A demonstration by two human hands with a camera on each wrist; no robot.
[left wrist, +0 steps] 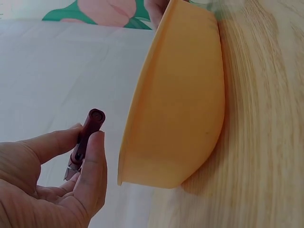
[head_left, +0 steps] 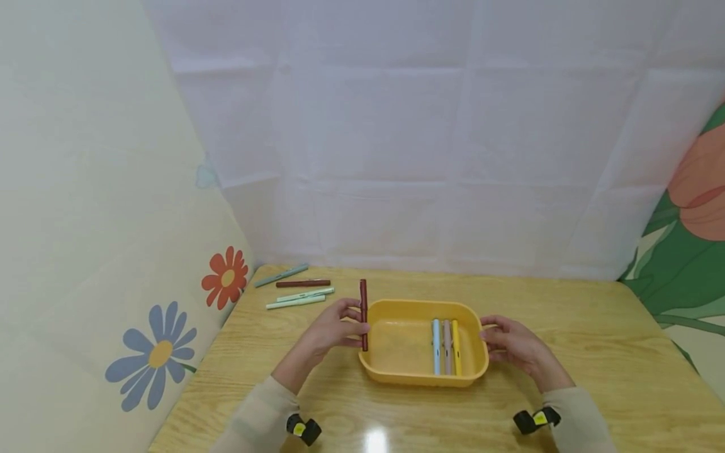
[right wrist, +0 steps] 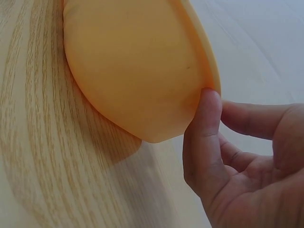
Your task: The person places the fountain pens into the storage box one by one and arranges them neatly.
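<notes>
Pen [head_left: 364, 314], dark red, pinched between thumb and fingers of the left hand [head_left: 337, 324], just off the left rim of the tray [head_left: 416, 379], with a gap visible in the left wrist view. Probably light, stiff and rather slick, apt to swivel in a loose hold, so best taken near mid-barrel, with a gentle squeeze likely enough. Right hand [head_left: 512, 340] gripping the tray's right rim, with three pens [head_left: 447, 346] inside the tray's right half and four pens [head_left: 303, 284] beyond its left rim, toward the back.

Booth-like setting: wood-grain table [head_left: 583, 333], flower-printed hangings [head_left: 102, 220]
</notes>
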